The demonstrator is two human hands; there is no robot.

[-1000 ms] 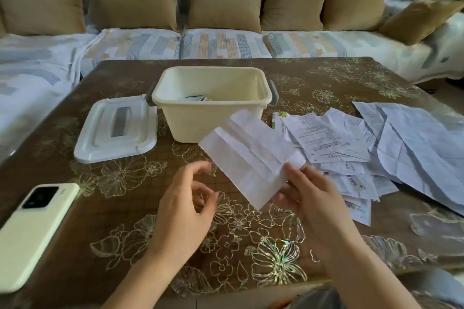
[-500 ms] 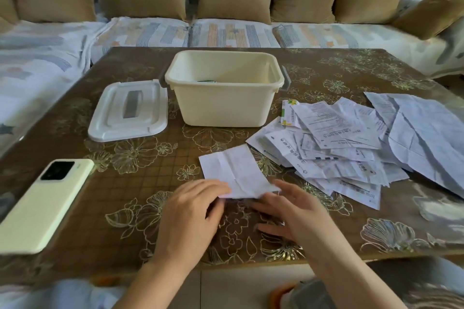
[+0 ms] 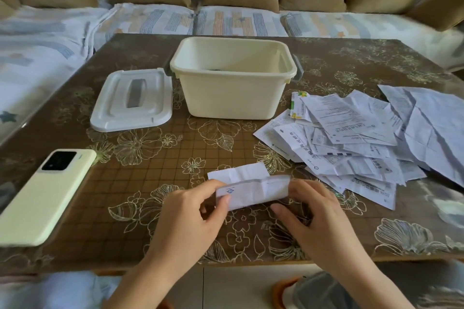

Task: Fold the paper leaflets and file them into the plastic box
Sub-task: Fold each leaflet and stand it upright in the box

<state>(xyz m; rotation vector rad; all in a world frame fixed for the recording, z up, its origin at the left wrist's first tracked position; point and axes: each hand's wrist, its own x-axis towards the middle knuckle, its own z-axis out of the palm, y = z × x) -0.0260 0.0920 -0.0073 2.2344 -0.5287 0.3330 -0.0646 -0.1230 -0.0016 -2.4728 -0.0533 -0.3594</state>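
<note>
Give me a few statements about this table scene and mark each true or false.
1. The cream plastic box stands open; its white plastic lid lies on the brown flowered table to its left. True.
2. The left hand and right hand both hold one partly folded white paper leaflet. True.
3. The pale green phone lies inside the box. False: it lies on the table's left side, apart from the box.
4. The pile of printed paper leaflets lies left of the lid. False: it lies right of the box.
</note>
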